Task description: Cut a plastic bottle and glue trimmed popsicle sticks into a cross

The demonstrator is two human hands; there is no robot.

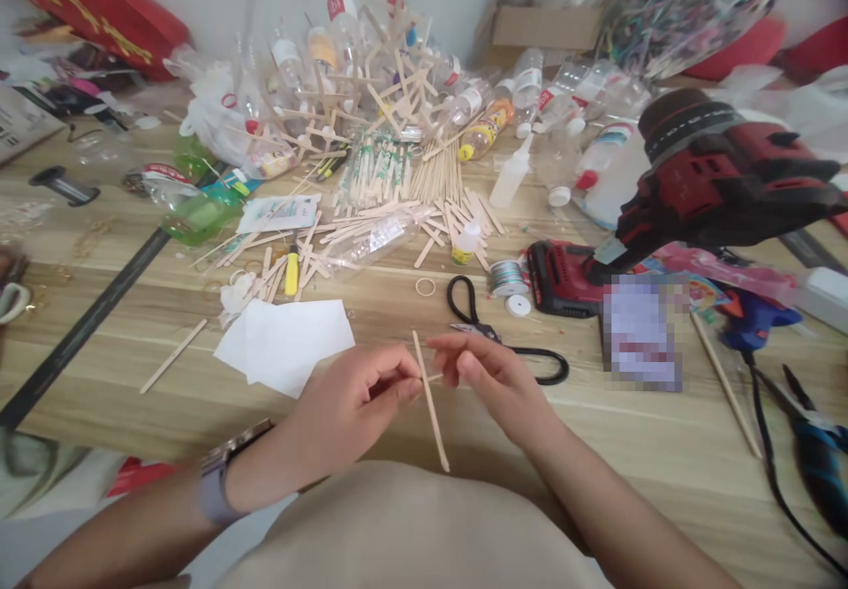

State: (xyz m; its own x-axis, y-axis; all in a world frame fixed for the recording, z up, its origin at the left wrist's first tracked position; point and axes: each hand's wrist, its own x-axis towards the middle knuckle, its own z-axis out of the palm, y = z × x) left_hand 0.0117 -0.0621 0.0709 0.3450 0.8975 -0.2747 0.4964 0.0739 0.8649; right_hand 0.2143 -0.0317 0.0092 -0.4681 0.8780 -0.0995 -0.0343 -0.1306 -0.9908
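My left hand (361,399) is closed, its thumb and forefinger pinching a wooden craft stick (434,417) that slants over the table's front edge. A short pale end of what looks like a second stick (435,378) crosses behind it, pointing to the right. Close by on that side is my right hand (487,377), its fingers loosely bent and apart, with nothing visibly gripped. Whether a fingertip touches the short end, I cannot tell. Black-handled scissors (473,306) lie just beyond my right hand. White paper sheets (291,342) lie beyond my left.
A red cordless drill (695,183) stands at right, near a blue glue gun (759,315) and pliers (814,456). Loose craft sticks (371,222), a yellow-handled screwdriver (291,273) and a wire spool (508,277) lie ahead. Plastic bottles (530,86) crowd the back.
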